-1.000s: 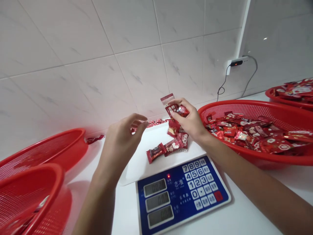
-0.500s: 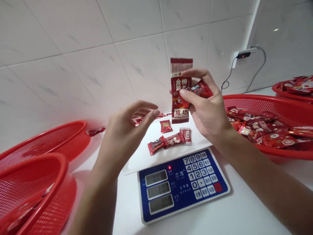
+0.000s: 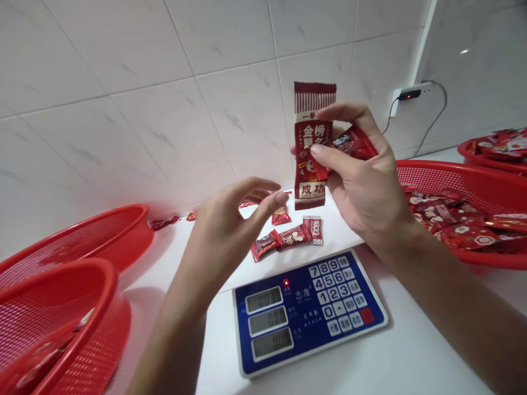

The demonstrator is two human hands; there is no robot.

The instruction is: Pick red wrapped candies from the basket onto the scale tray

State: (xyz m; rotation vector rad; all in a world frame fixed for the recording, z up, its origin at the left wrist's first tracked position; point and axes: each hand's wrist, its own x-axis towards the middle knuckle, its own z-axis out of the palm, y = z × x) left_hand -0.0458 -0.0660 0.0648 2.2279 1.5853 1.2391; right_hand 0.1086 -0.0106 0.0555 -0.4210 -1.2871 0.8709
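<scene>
Pinching a packet [image 3: 305,170] lengthwise nearly upright, the right hand [image 3: 366,189] is nearer it. Lower left, the left hand [image 3: 224,230] curves, digits parted, seemingly empty.

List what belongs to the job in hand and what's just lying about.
In the job:
tall red packet and second red packet, both in the right hand
scale, white tray and the packets on it
probably the nearer right basket of packets

Seemingly just around:
loose packet by the rear left basket
plug by the wall
</scene>
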